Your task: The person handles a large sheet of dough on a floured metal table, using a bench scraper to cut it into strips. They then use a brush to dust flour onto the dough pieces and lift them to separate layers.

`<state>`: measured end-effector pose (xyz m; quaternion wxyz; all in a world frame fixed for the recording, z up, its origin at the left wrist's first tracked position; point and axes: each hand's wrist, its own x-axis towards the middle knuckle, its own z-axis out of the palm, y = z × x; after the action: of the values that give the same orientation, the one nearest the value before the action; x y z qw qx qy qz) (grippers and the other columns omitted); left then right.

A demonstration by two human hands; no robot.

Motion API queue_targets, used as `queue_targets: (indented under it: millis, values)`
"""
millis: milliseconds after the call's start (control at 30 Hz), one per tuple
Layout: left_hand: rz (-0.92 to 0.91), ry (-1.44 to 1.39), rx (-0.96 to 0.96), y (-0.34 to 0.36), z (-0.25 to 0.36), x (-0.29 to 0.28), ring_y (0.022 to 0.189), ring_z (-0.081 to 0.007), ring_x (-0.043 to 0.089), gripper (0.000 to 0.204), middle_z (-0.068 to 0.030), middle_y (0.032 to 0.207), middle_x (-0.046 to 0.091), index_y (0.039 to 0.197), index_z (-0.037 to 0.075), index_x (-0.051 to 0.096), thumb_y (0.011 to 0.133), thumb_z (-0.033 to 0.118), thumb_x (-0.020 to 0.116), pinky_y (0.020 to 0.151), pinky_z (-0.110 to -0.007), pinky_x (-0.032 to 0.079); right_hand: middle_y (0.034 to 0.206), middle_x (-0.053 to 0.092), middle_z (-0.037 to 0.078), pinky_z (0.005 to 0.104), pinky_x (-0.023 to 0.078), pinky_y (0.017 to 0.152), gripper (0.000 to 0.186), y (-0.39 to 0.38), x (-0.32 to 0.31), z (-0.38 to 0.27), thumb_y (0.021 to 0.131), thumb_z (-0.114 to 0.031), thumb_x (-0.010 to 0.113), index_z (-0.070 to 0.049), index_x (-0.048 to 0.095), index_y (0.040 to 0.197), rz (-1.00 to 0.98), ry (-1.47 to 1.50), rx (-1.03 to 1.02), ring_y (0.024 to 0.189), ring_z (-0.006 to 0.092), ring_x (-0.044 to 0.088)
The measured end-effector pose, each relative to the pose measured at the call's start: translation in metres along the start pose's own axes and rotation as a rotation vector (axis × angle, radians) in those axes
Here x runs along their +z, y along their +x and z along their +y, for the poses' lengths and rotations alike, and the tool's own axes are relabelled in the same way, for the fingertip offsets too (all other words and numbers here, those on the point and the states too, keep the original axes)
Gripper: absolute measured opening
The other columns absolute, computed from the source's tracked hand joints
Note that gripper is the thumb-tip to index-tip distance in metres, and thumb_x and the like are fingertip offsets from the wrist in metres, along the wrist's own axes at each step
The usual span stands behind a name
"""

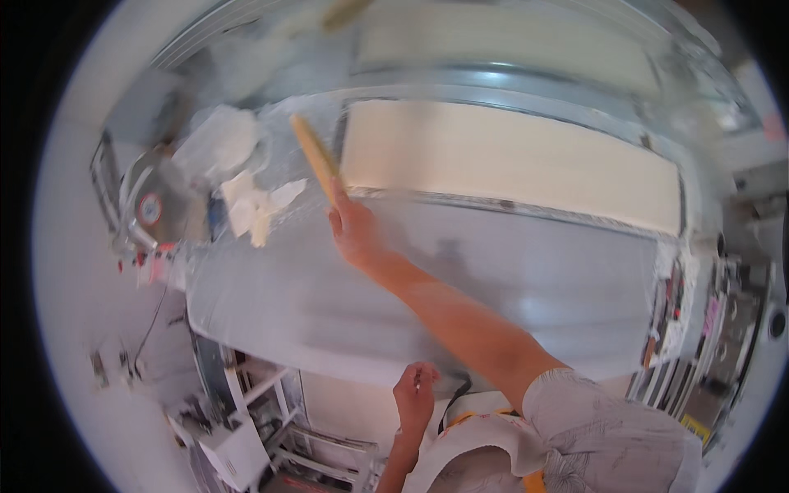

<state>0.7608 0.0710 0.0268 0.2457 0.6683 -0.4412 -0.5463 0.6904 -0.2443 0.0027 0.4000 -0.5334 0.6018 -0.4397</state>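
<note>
My right hand reaches over the steel surface, closed around a pale wooden stick that points away to the upper left. Just past that hand, a long sheet of pale dough lies flat in a framed bed. Torn dough pieces and a crumpled white mass lie left of the stick. My left hand is low near my apron at the front edge, fingers curled on a small dark thing that I cannot make out.
A steel machine part with a round label stands at the left. Behind the dough is a glossy panel. Racks and tools line the right side. A white frame and a white box are below the surface at lower left.
</note>
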Motion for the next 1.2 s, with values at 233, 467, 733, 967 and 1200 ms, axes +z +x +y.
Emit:
queue_targets:
  millis: [233,467,733,967,1200]
  values:
    - [-0.07,-0.075,0.032,0.019,0.018,0.024,0.083,-0.0163,0.072,0.019,-0.009,0.092,0.074,0.108,-0.003,0.069,0.11,0.014,0.06,0.079,-0.031,0.059,0.086,0.06,0.0,0.0317,0.048,0.06,0.043,-0.075,-0.205,0.075,0.11,-0.024,0.058,-0.014,0.056,0.152,0.041,0.512,0.322,0.073,0.0094,0.053]
    - [-0.22,0.083,0.135,0.022,0.041,0.082,0.081,-0.0157,0.071,0.021,-0.0087,0.091,0.074,0.107,-0.003,0.069,0.109,0.016,0.061,0.077,-0.031,0.059,0.078,0.056,-0.009,0.0203,0.042,0.048,0.021,-0.29,-0.54,0.224,0.11,-0.035,0.06,-0.02,0.065,0.123,0.797,0.434,0.606,0.06,0.0031,0.049]
    - [-0.466,-0.113,-0.217,0.039,0.078,0.258,0.082,-0.017,0.071,0.023,-0.0073,0.091,0.073,0.109,-0.002,0.068,0.109,0.02,0.062,0.078,-0.031,0.059,0.081,0.057,-0.006,0.019,0.036,0.047,0.043,-0.487,-0.627,0.199,0.111,-0.032,0.06,-0.018,0.056,0.151,0.917,0.38,0.61,0.057,0.0007,0.045]
    - [-0.428,-0.045,-0.32,-0.015,0.041,0.308,0.083,-0.0182,0.071,0.021,-0.008,0.095,0.073,0.113,0.0,0.068,0.109,0.02,0.063,0.078,-0.033,0.059,0.107,0.076,0.005,0.0259,0.054,0.071,0.047,-0.588,-0.551,0.202,0.108,-0.027,0.065,-0.007,0.059,0.15,0.421,-0.044,0.627,0.083,0.0126,0.067]
    - [-0.562,0.129,-0.332,-0.063,0.024,0.351,0.088,-0.018,0.073,0.023,-0.0095,0.098,0.074,0.117,-0.001,0.069,0.108,0.019,0.065,0.08,-0.032,0.06,0.093,0.072,0.017,0.0337,0.056,0.068,0.042,-0.616,-0.597,0.201,0.104,-0.022,0.068,-0.004,0.062,0.142,0.736,-0.313,0.493,0.071,0.0223,0.069]
